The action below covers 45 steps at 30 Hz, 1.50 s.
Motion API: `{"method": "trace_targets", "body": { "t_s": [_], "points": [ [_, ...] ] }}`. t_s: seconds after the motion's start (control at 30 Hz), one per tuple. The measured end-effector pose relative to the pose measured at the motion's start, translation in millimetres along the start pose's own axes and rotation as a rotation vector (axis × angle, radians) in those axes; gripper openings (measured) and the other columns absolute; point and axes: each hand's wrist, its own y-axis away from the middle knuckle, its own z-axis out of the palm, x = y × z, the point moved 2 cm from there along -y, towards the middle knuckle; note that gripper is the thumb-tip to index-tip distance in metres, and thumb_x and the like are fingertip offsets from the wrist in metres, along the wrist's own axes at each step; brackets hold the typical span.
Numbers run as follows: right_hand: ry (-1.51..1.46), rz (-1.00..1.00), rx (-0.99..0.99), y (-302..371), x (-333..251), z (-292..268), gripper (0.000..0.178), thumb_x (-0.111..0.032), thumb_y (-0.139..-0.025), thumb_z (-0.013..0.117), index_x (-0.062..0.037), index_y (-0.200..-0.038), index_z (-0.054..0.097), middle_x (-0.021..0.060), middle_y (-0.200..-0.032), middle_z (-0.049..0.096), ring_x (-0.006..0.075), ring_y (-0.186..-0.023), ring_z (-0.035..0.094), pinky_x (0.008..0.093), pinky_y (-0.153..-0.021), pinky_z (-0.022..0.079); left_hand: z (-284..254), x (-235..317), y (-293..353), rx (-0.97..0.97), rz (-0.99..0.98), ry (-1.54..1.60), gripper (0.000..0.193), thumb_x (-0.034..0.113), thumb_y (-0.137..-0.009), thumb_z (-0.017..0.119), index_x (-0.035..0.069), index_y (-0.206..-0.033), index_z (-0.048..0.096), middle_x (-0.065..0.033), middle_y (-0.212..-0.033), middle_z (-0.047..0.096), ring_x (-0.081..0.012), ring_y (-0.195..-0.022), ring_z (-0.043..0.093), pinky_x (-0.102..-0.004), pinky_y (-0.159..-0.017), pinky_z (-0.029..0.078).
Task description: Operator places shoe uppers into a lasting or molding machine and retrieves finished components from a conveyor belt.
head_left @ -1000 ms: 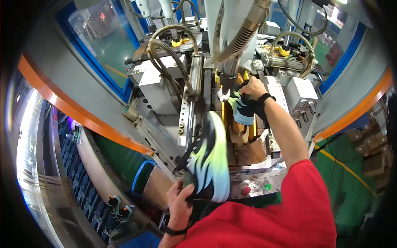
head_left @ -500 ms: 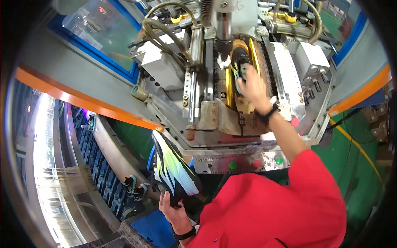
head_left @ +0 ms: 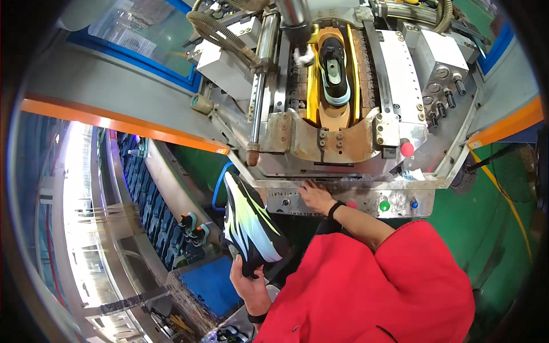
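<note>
My left hand [head_left: 251,288] is closed around the lower end of a shoe [head_left: 254,220], black with yellow-green fading to pale blue, held upright in front of the machine. My right hand [head_left: 317,197] rests on the front control panel [head_left: 354,206], its fingers bent over the panel and holding nothing; it covers part of that panel. In the machine's bed, another black shoe [head_left: 333,71] with a light blue edge sits between two yellow side pads [head_left: 313,91], with neither hand touching it.
A metal cylinder [head_left: 260,97] and a nozzle-like tip [head_left: 304,55] stand left of the bed. Gauges and knobs [head_left: 443,88] are at right. A green button [head_left: 385,206] shows on the panel. At left, a conveyor [head_left: 143,194] runs past, with small shoes [head_left: 194,226] beside it.
My right hand has left the shoe in the machine and come down to the control panel. My left hand still holds its shoe, now slightly further right in view.
</note>
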Motion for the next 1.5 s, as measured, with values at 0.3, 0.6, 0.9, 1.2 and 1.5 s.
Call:
{"method": "trace_targets", "body": {
  "t_s": [0.3, 0.6, 0.9, 1.2, 1.5],
  "points": [
    [-0.184, -0.036, -0.033, 14.9, 0.3, -11.4, 0.029, -0.026, -0.085, 0.062, -0.0043, -0.104, 0.057, 0.0158, -0.117, 0.049, 0.0351, -0.12, 0.045, 0.0467, -0.095, 0.045, -11.2, -23.8, 37.4, -0.017, 0.032, 0.01, 0.02, 0.019, -0.09, 0.062, 0.003, -0.102, 0.062, -0.0097, -0.099, 0.069, -0.0231, -0.085, 0.069, -0.0375, -0.073, 0.056],
    [-0.087, -0.204, 0.056, 17.4, 8.5, 29.5, 0.029, -0.02, -0.077, 0.067, -0.007, -0.102, 0.06, 0.0177, -0.106, 0.055, 0.0374, -0.104, 0.053, 0.048, -0.085, 0.046, -90.6, -50.7, 75.9, 0.066, 0.014, 0.139, 0.026, 0.015, -0.09, 0.061, -0.002, -0.109, 0.061, -0.0108, -0.102, 0.067, -0.0248, -0.095, 0.068, -0.0381, -0.08, 0.056],
    [-0.252, 0.043, -0.117, -2.3, -20.5, 28.0, 0.026, -0.009, -0.081, 0.066, -0.0007, -0.106, 0.064, 0.0166, -0.099, 0.064, 0.0311, -0.095, 0.062, 0.0404, -0.086, 0.049, -221.9, -78.6, 111.2, 0.388, 0.106, 0.334, 0.03, 0.009, -0.087, 0.062, -0.009, -0.112, 0.06, -0.0137, -0.097, 0.068, -0.0195, -0.079, 0.068, -0.0311, -0.071, 0.058],
    [-0.287, -0.643, -0.061, -156.4, -337.3, 50.5, 0.032, -0.022, -0.092, 0.061, -0.0043, -0.119, 0.063, 0.0127, -0.11, 0.068, 0.0249, -0.1, 0.065, 0.0359, -0.088, 0.05, -368.9, -120.4, 143.1, 0.808, 0.136, 0.7, 0.026, 0.006, -0.084, 0.065, -0.009, -0.106, 0.065, -0.0136, -0.093, 0.069, -0.0188, -0.071, 0.068, -0.0298, -0.068, 0.061],
    [0.198, -0.925, -0.33, -246.0, -564.2, 212.9, 0.056, -0.045, -0.099, 0.041, -0.0001, -0.126, 0.059, 0.0242, -0.123, 0.061, 0.0436, -0.116, 0.054, 0.045, -0.098, 0.043, -554.2, -169.8, 123.0, 1.224, 0.332, 0.728, 0.019, 0.012, -0.079, 0.069, -0.004, -0.088, 0.07, -0.0061, -0.068, 0.063, -0.013, -0.051, 0.057, -0.0247, -0.046, 0.042]
  ]
}}
